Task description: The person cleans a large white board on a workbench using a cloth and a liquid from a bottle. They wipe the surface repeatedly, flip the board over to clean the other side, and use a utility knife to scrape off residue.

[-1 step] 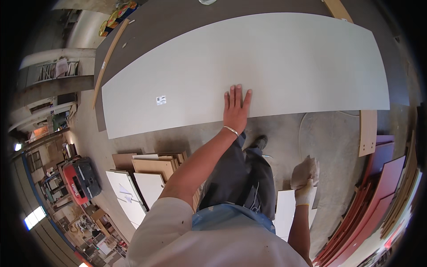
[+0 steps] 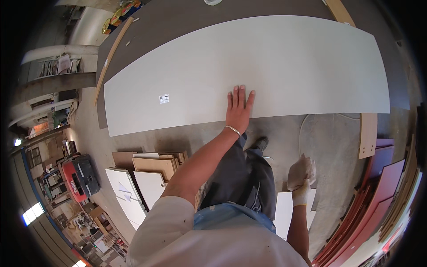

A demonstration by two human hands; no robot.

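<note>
A long pale grey panel [image 2: 307, 66] lies flat in front of me, a small printed label [image 2: 164, 99] stuck on its left part. My bare left hand [image 2: 239, 109] rests flat on the panel near its front edge, fingers spread, a bracelet at the wrist. Low on my right side, away from the panel, my right hand [image 2: 301, 194] wears a whitish glove. Its fingers are closed round a brownish, crumpled rag [image 2: 302, 172], which hangs clear of the panel over the floor.
Beneath the panel is a larger dark board [image 2: 178, 20], with wooden strips [image 2: 113, 53] at its ends. Boards [image 2: 153, 167] are stacked by my left leg. Reddish panels [image 2: 378, 204] lean at the right. A red and black machine [image 2: 81, 178] stands on the floor at left.
The view has shifted slightly. My right hand, with the rag, has moved a little to the left. My left hand stays flat on the panel.
</note>
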